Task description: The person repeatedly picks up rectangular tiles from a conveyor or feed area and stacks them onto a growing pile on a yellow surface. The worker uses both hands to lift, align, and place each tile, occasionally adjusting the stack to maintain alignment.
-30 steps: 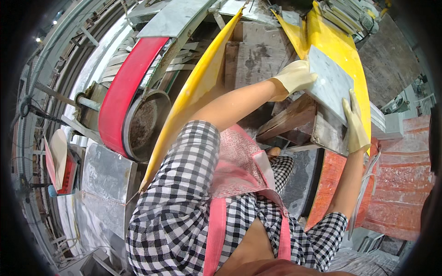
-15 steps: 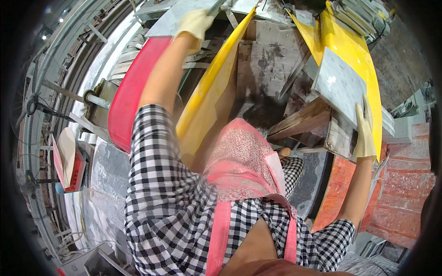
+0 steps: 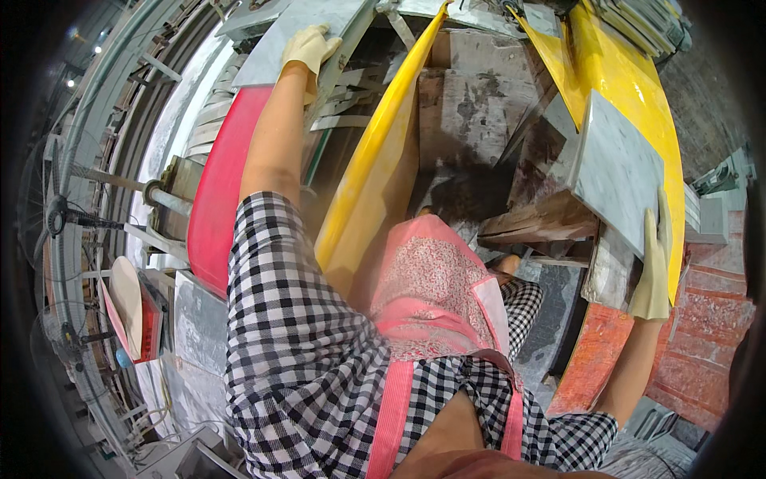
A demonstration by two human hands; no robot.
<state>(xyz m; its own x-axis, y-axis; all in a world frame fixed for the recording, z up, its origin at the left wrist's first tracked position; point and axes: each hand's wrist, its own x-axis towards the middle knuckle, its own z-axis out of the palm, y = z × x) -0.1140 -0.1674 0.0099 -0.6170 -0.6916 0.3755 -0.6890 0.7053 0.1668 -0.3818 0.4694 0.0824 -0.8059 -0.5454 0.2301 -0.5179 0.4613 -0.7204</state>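
Note:
My left hand (image 3: 308, 54), in a cream glove, rests on a grey-white marble tile (image 3: 267, 56) at the upper left. Its fingers are spread and slightly bent on the tile's face, near the right edge. Part of that tile lies over the far end of a curved red panel (image 3: 225, 188). On the right, my right hand (image 3: 653, 267), gloved alike, grips the near right edge of a second marble tile (image 3: 618, 172). Two fingers stretch along that edge; the thumb is hidden. This tile slopes beside a yellow sheet (image 3: 650, 132), above a wooden beam (image 3: 538, 217).
A yellow guard panel (image 3: 375, 152) slants between my arms. Worn boards (image 3: 479, 96) lie beyond my apron. Rollers and metal framework (image 3: 171, 199) line the left, near a small red container (image 3: 148, 319). Orange-red dusty slabs (image 3: 702, 319) stand at the right; stacked tiles (image 3: 634, 28) sit far right.
The left hand and its tile have moved left and a little nearer. The right hand remains on its tile, whose bright reflection has gone. The whole view has shifted slightly.

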